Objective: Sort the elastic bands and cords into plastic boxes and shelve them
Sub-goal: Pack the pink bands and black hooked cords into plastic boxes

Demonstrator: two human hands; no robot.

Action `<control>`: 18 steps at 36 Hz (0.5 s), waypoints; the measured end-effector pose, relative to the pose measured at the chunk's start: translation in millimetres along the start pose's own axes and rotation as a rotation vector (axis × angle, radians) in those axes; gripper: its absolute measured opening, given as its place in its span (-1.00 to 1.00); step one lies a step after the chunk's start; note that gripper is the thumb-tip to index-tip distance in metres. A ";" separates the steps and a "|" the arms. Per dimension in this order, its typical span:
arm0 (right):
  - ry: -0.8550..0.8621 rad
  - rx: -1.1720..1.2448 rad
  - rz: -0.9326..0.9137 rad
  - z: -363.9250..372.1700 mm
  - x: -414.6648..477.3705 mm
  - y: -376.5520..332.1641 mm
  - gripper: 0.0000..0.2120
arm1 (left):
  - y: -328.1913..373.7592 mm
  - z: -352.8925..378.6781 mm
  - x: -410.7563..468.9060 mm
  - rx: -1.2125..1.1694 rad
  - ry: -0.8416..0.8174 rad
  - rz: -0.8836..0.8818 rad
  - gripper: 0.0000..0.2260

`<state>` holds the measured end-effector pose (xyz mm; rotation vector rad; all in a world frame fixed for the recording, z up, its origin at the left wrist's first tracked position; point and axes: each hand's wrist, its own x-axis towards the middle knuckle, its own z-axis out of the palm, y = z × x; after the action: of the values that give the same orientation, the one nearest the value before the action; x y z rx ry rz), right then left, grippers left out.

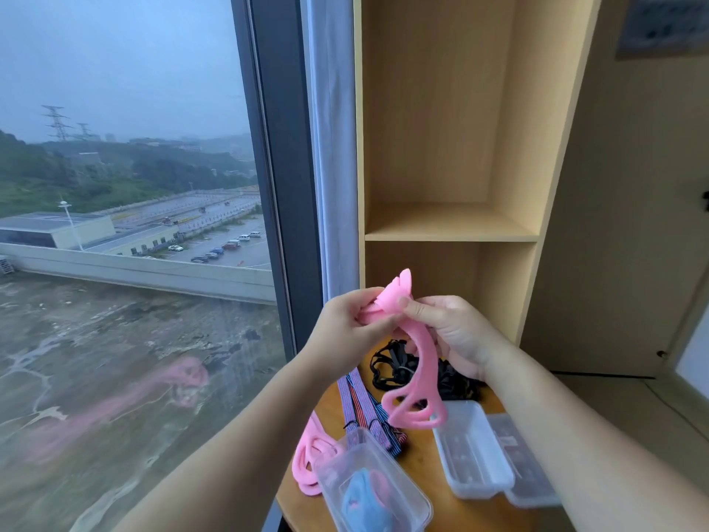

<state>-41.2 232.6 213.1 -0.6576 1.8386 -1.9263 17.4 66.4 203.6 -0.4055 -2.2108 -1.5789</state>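
Both hands are up over the desk (pixel 424 468), working one pink elastic band (pixel 420 362). The left hand (pixel 345 324) has its fingers curled round the bunched upper end. The right hand (pixel 456 332) pinches the band just beside it, thumb flat on the folded top. The rest hangs in a limp loop. Its low end dangles over a clear plastic box (pixel 472 451), and I can't tell whether they touch.

Handling, my read: light, soft and floppy, a flat stretchy strip that sags under its own weight. It isn't fragile, and the surface looks matte, so slipping is unlikely. The trouble is sprawl, since loose loops can snag on the other cords. Best to hold it at the gathered folds, as now, and coil the hanging tail small before dropping it in.

Also on the desk:
- a second pink band (pixel 307 455) at the left edge
- striped cords (pixel 362 405)
- a black cord tangle (pixel 391 364) under the hands
- the nearest plastic box (pixel 406 485), which holds blue and pink bands
- another clear container (pixel 529 466) behind the first box, too blurred to tell box from lid

The shelf unit (pixel 452 228) stands behind, with no box shelved yet.
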 end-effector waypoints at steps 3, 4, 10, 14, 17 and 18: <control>0.013 -0.014 0.064 -2.4 0.2 0.5 -0.58 | -1.6 2.3 1.1 0.226 0.089 0.072 -0.87; 0.011 -0.028 0.082 -3.0 -0.3 0.7 -0.53 | -2.2 2.7 1.2 0.321 0.118 0.112 -0.87; 0.050 -0.104 0.143 -3.6 -2.1 1.8 -0.25 | -4.5 9.1 -0.4 0.558 0.164 0.249 -0.74; 0.092 -0.146 0.127 -0.4 -2.3 6.1 -0.26 | -4.1 12.4 1.9 0.605 0.200 0.254 -0.71; 0.123 -0.129 0.059 0.5 -3.2 8.3 -0.35 | -4.3 10.5 3.1 0.592 0.176 0.233 -0.65; 0.127 -0.116 0.038 0.6 -3.4 8.9 -0.38 | -4.4 8.9 2.3 0.565 0.167 0.214 -0.61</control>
<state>-38.3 233.6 204.1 -0.5426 2.0382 -1.8869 12.1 73.4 198.5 -0.3105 -2.2679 -0.7979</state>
